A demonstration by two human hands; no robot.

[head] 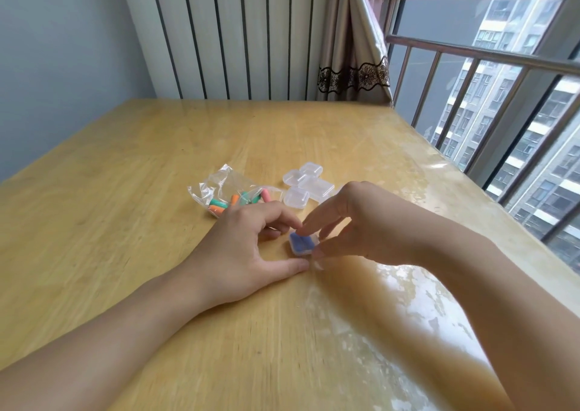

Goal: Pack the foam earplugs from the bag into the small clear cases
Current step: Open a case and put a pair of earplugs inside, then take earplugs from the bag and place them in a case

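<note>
Sunlit by a barred window, a glossy wooden table holds a crinkled clear plastic bag of orange, green and pink foam earplugs beside empty small clear cases. Both hands, left and right, pinch a case holding blue earplugs. It looks light and slippery; its edges seem best for gripping.

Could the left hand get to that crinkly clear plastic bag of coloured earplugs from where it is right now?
Probably yes. The left hand lies just in front of the crinkly clear plastic bag of coloured earplugs, with only bare wooden table between; it must first leave the small blue-filled clear case.
</note>
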